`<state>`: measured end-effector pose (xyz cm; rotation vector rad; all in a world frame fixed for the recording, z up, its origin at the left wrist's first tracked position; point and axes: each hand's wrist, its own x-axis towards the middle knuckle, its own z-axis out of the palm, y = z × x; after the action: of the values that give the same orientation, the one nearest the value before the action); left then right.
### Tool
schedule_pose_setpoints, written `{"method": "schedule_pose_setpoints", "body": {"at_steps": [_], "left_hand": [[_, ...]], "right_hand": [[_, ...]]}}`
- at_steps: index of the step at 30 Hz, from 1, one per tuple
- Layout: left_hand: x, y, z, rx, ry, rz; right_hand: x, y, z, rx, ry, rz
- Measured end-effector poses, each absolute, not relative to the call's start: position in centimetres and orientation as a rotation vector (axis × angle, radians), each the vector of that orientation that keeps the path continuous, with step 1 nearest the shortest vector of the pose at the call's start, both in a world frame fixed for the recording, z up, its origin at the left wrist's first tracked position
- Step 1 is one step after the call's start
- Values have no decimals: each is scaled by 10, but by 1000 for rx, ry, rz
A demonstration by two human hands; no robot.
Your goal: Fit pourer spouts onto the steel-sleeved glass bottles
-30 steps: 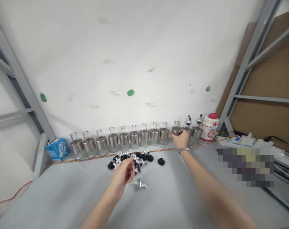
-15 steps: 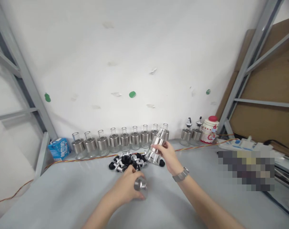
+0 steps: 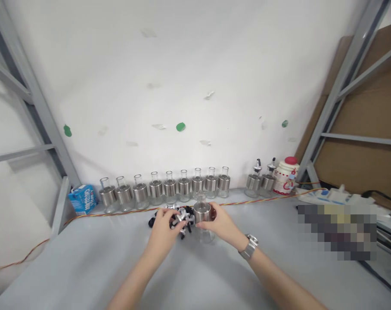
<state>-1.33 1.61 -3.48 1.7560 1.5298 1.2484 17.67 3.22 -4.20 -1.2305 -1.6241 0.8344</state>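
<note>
My right hand (image 3: 223, 224) is wrapped around a glass bottle (image 3: 202, 212) with a brushed-metal sleeve. The bottle stands upright, its neck uncapped. To its left, the thumb and fingers of my left hand (image 3: 165, 230) are closed on a silver pourer spout (image 3: 181, 216), at the edge of the pile. Black and silver pourer spouts (image 3: 189, 228) lie heaped on the grey table behind and between both hands; my left hand hides part of the heap.
Several sleeved bottles (image 3: 156, 188) without spouts line the wall. Two bottles (image 3: 253, 185) with spouts fitted stand at the right, beside a red-lidded jar (image 3: 284, 176). A blue carton (image 3: 82, 199) sits at the left. A twisted red-yellow wire (image 3: 240, 202) crosses the table.
My right hand has brought its tilted bottle upright, lower and to the left. My left hand has moved up to the spout pile, away from the blurred shiny object it was around.
</note>
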Motion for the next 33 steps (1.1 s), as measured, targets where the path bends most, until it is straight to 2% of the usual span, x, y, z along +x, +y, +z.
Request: {"method": "schedule_pose_setpoints", "body": {"at_steps": [4,9,14,22,26,30,31,33], "left_hand": [[-14,19,-23,1303,1281,1398],[-16,16,-11,752,864,1451],[-16,11,-6,654,718,1292],[-13,6,-4,578,578,1281],[-13,3,-3,585,549,1227],[-10,0,0,608,549,1244],[-9,-2,2,615,547,1249],[-7,-4,3,633,547,1251]], "right_hand": [[167,30,-49,-1085,-1620,975],[194,39,-28,-1002,-1759,1144],[235,56,-26,-1578,-1716,806],[228,64,-62,-1689,-1743,711],[230,70,-55,-1607,-1633,681],[235,59,-23,-1437,-1498,717],[234,53,-13,-1338,-1467,761],[227,37,2,-885,-1278,1116]]}}
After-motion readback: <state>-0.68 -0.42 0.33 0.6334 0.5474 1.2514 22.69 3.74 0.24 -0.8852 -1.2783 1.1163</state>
